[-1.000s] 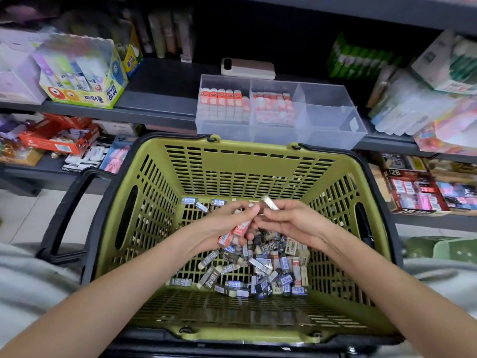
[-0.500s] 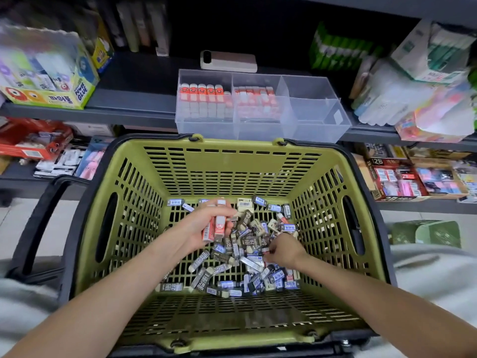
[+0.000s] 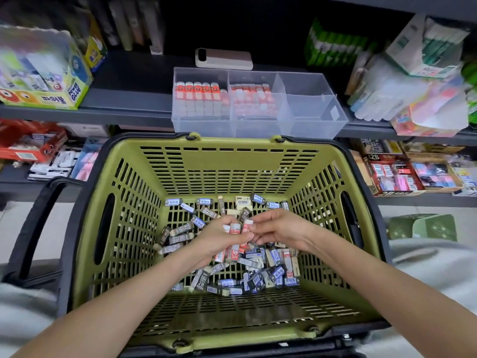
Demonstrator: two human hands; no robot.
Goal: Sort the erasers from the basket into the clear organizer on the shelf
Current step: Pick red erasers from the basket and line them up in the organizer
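Erasers (image 3: 276,257) heaped in basket (image 3: 232,161), organizer (image 3: 309,109) beyond far rim, phone (image 3: 224,58) behind

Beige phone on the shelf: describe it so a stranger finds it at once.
Above the green slatted plastic basket, a dark grey shelf bears a clear plastic organizer. The flat beige phone lies just behind its left half: the only unpackaged slab there, lens at its left end.

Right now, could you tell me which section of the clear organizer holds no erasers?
The right-hand section of the clear plastic organizer: it is bare, while the left and middle sections hold rows of red-and-white erasers.
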